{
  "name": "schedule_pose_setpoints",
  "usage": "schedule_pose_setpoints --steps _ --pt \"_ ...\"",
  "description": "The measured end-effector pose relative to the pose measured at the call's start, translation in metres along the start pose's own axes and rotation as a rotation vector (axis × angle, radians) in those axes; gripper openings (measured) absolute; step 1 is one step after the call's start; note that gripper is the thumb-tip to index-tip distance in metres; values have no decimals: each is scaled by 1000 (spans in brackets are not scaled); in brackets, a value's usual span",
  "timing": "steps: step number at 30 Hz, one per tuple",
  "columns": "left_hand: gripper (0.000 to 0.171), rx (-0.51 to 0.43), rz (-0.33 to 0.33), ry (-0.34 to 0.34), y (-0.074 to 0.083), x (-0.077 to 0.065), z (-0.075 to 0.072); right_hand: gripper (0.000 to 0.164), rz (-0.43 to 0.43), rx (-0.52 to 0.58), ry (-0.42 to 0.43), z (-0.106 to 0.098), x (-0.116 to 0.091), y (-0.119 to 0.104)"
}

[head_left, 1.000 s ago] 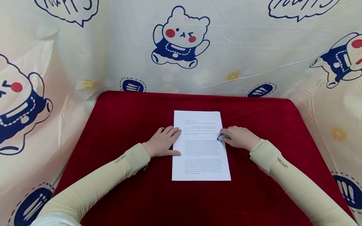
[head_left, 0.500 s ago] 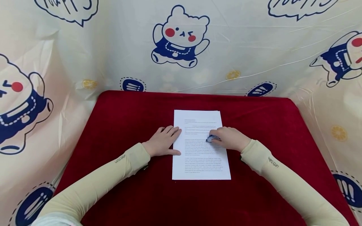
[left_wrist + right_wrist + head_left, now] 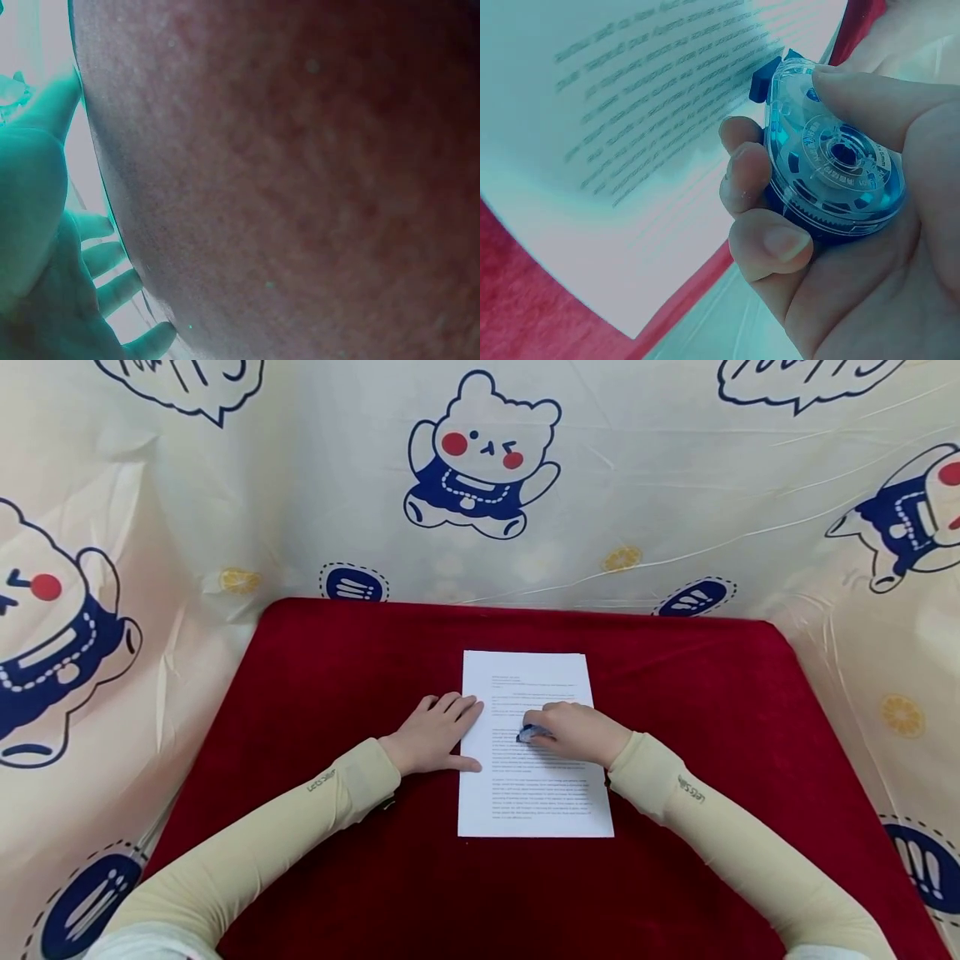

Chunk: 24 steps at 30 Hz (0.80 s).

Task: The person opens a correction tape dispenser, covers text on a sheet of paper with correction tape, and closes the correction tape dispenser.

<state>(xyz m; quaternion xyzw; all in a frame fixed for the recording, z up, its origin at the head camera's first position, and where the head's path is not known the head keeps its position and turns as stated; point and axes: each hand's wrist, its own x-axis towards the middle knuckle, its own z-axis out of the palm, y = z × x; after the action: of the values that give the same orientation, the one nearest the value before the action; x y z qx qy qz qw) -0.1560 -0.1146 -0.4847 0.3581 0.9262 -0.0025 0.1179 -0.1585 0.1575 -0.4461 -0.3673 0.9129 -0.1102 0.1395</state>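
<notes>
A white printed sheet of paper (image 3: 536, 814) lies on the red cloth, with lines of small text across it. My left hand (image 3: 432, 735) rests flat on its left edge, fingers spread; in the left wrist view the fingers (image 3: 120, 289) appear at the lower left beside the blurred cloth. My right hand (image 3: 581, 731) is over the middle of the page and grips a correction tape dispenser (image 3: 836, 154), clear with a blue tip and a round spool inside. The thumb presses one side while the other fingers curl round it. Whether the tip touches the paper is unclear.
The table under the red cloth (image 3: 337, 652) has rounded far corners. A pale curtain (image 3: 637, 460) printed with cartoon bears hangs behind it and along both sides.
My right hand has slid left with the correction tape dispenser, from the paper's right edge to the middle of the text. My left hand and the sheet have stayed in place.
</notes>
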Motion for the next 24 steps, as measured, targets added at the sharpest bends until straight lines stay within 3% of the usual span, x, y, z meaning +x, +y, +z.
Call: schedule_pose_setpoints --steps 11,24 --pt "103 3 12 18 -3 1 3 12 -24 -4 2 4 15 -10" --pt "103 -10 11 22 -5 2 10 11 21 -61 25 6 18 -22"
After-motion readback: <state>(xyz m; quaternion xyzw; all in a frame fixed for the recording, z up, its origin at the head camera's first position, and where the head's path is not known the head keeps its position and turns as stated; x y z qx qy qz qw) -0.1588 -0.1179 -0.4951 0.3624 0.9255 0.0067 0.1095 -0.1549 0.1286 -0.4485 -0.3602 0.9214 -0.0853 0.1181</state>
